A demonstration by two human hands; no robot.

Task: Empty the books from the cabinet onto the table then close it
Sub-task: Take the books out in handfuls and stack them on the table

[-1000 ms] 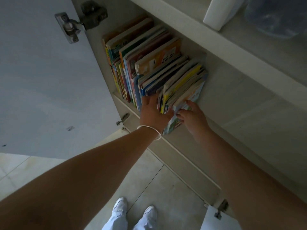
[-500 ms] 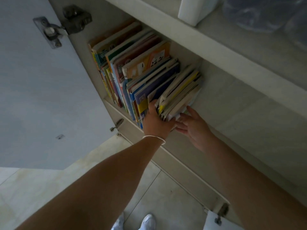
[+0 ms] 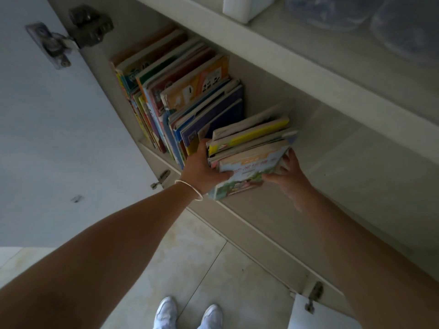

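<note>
A row of colourful books point(image 3: 180, 96) stands on the cabinet's lower shelf point(image 3: 332, 167), leaning against the left wall. A bundle of several thin books point(image 3: 251, 148) is tilted away from that row at the shelf's front edge. My left hand point(image 3: 202, 169), with a bracelet on the wrist, grips the bundle's left side, its thumb on the front cover. On the bundle's right side my right hand point(image 3: 288, 179) holds it, thumb on the cover and fingers behind. A gap shows between bundle and row.
The left cabinet door point(image 3: 59, 138) stands open beside my left arm, its hinge point(image 3: 71, 36) at the top. An upper shelf point(image 3: 308, 55) holds a white box point(image 3: 247, 5) and plastic bags point(image 3: 370, 15). Below are a tiled floor point(image 3: 202, 257), my white shoes point(image 3: 187, 312) and another open door's corner point(image 3: 316, 314).
Both hands have closed round the rightmost bundle of books and drawn it out and to the right, away from the standing row. The camera has moved closer.
</note>
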